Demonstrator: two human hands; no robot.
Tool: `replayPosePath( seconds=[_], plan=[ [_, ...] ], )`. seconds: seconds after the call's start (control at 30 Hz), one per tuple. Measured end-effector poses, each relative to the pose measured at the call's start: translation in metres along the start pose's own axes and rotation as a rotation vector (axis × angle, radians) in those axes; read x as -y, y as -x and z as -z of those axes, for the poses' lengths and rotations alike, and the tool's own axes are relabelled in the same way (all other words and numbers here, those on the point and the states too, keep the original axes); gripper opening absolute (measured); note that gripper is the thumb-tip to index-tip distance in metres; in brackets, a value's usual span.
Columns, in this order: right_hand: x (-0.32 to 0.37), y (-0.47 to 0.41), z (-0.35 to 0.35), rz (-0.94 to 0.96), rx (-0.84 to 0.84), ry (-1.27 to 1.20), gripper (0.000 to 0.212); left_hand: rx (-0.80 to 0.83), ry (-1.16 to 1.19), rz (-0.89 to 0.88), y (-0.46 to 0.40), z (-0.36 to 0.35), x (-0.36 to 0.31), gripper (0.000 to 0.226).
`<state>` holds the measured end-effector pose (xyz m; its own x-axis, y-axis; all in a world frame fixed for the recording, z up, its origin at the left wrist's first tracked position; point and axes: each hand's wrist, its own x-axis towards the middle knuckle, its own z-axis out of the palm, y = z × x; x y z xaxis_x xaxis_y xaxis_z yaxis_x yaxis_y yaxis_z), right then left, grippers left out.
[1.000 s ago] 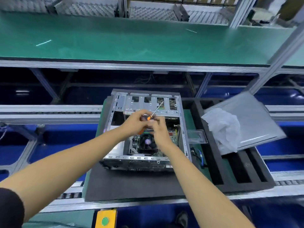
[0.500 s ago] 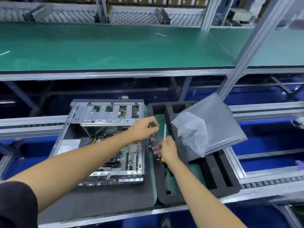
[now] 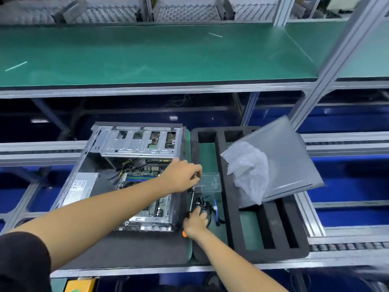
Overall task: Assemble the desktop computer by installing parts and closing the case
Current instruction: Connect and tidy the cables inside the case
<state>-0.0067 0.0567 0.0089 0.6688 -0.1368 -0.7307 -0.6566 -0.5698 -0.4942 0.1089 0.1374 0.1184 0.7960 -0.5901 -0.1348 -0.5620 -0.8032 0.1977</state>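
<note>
The open computer case (image 3: 99, 165) lies on its side on a dark mat, its motherboard (image 3: 140, 175) and silver drive cage (image 3: 139, 144) exposed. My left hand (image 3: 183, 177) hovers past the case's right edge, its fingertips pinching a small screw over a clear plastic box (image 3: 210, 182). My right hand (image 3: 195, 223) grips an orange-handled screwdriver (image 3: 190, 204), its shaft pointing up toward the box. Black and blue cables (image 3: 210, 207) lie beside that hand in the foam tray. The grey side panel (image 3: 290, 165) leans across the tray's right part.
A black foam tray (image 3: 231, 207) with long slots sits right of the case. A crumpled plastic bag (image 3: 248, 171) rests on the side panel. A green shelf (image 3: 147, 55) spans above, with an aluminium post (image 3: 328, 66) at right. Roller rails run on both sides.
Both hands left the case interior and moved right to the foam tray. My right hand lowered the screwdriver beside the cables; my left hand reached the clear box. The camera view shifted right.
</note>
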Motion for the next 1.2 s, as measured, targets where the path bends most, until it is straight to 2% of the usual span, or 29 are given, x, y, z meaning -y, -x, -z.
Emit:
replayPosePath(
  seconds=[0.13,0.27,0.33,0.47,0.6,0.7,0.87,0.97,1.2],
  plan=[
    [-0.011,-0.002,0.001,0.085,0.008,0.098,0.063,0.142,-0.114,-0.095,-0.019,-0.012,-0.016,0.011],
    [-0.02,0.005,-0.002,0.174,0.003,0.218,0.066,0.496,-0.172,-0.074,-0.038,-0.034,-0.028,0.024],
    [-0.022,0.007,-0.004,0.236,0.022,0.314,0.065,0.579,-0.175,-0.054,-0.046,-0.043,-0.031,0.028],
    [-0.026,0.006,-0.008,0.284,0.057,0.5,0.061,0.573,-0.175,-0.05,-0.051,-0.056,-0.036,0.032],
    [-0.033,0.01,-0.009,0.294,0.059,0.5,0.049,0.641,-0.168,-0.028,-0.051,-0.069,-0.047,0.032],
    [-0.037,0.012,-0.008,0.312,0.087,0.505,0.042,0.671,-0.263,-0.107,-0.047,-0.078,-0.056,0.042],
    [-0.036,0.011,-0.001,0.357,0.113,0.512,0.054,0.596,-0.526,-0.254,-0.041,-0.092,-0.062,0.045],
    [-0.037,0.015,0.008,0.372,0.131,0.506,0.058,0.568,-0.628,-0.284,-0.04,-0.091,-0.064,0.033],
    [-0.04,0.024,0.02,0.391,0.154,0.48,0.044,0.492,-0.592,-0.231,-0.05,-0.071,-0.061,0.032]
  ],
)
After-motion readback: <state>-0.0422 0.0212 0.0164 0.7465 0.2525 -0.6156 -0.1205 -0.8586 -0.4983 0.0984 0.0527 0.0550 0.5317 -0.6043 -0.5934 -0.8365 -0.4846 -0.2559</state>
